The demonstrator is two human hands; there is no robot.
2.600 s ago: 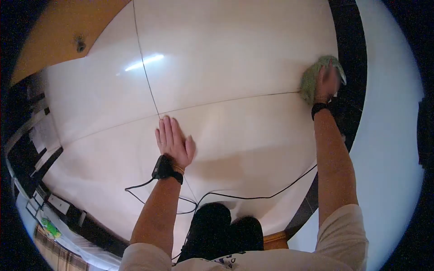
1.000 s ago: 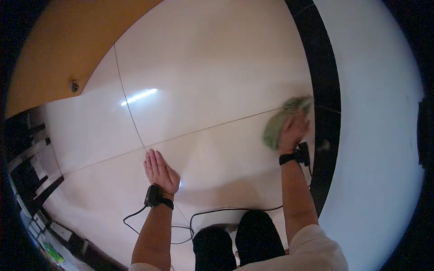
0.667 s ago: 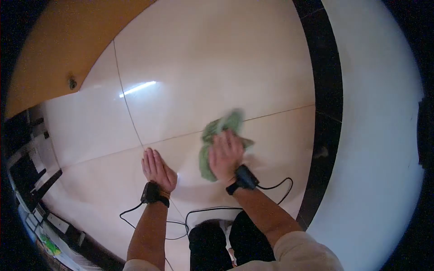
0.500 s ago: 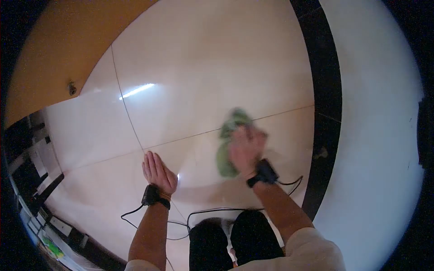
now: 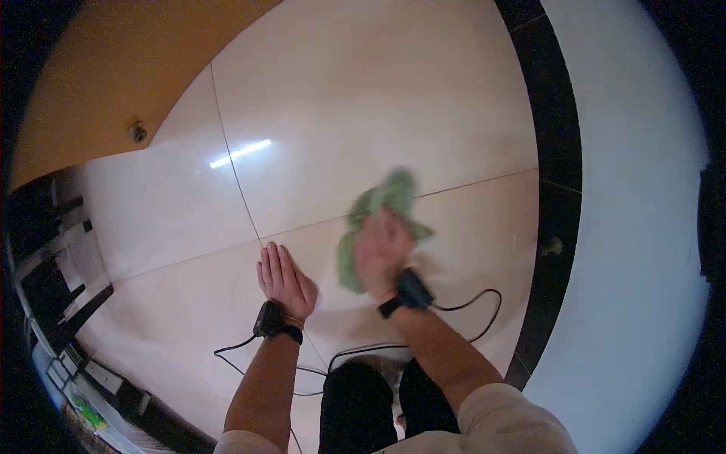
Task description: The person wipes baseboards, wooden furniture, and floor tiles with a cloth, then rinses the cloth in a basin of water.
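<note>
A crumpled green cloth [image 5: 350, 261] lies on the glossy beige tile floor [image 5: 325, 113], right of centre. My right hand [image 5: 383, 246] presses down on it, its fingers blurred by motion and bunched into the fabric. Cloth shows beyond the fingertips and on both sides of the hand. My left hand [image 5: 287, 284] rests flat on the tiles to the left, fingers stretched out and holding nothing. Each wrist wears a black strapped device with a cable.
A black cable [image 5: 363, 349] loops over the floor by my knees [image 5: 359, 393]. A black border strip [image 5: 560, 151] and pale wall [image 5: 635, 227] run along the right. An orange-brown panel [image 5: 113, 83] stands upper left, dark furniture [image 5: 57, 250] below it.
My right hand has swept left across the floor with the green cloth. My left hand stays flat at the same tile joint; the whole view has shifted slightly.
</note>
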